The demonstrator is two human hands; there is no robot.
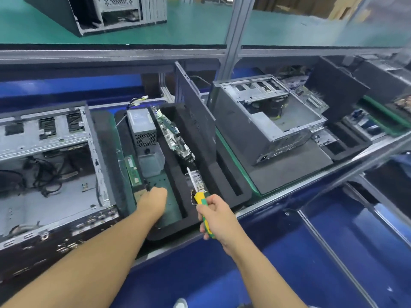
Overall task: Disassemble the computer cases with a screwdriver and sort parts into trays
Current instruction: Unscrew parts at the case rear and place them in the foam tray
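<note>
- Left grip (155, 196) is dipping into the near tray (173, 230), and I cannot tell its hold; lay parts flat.
- Right grip (214, 215) is clasping the screwdriver (200, 199); keep its tip clear.

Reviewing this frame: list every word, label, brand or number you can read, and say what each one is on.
No text is readable in this frame.
Striped sticker on the screwdriver held in the right hand: print blurred, unreadable.
Label on the grey power supply in the foam tray: too small to read.
Sticker on the green memory stick: too blurred to read.
</note>
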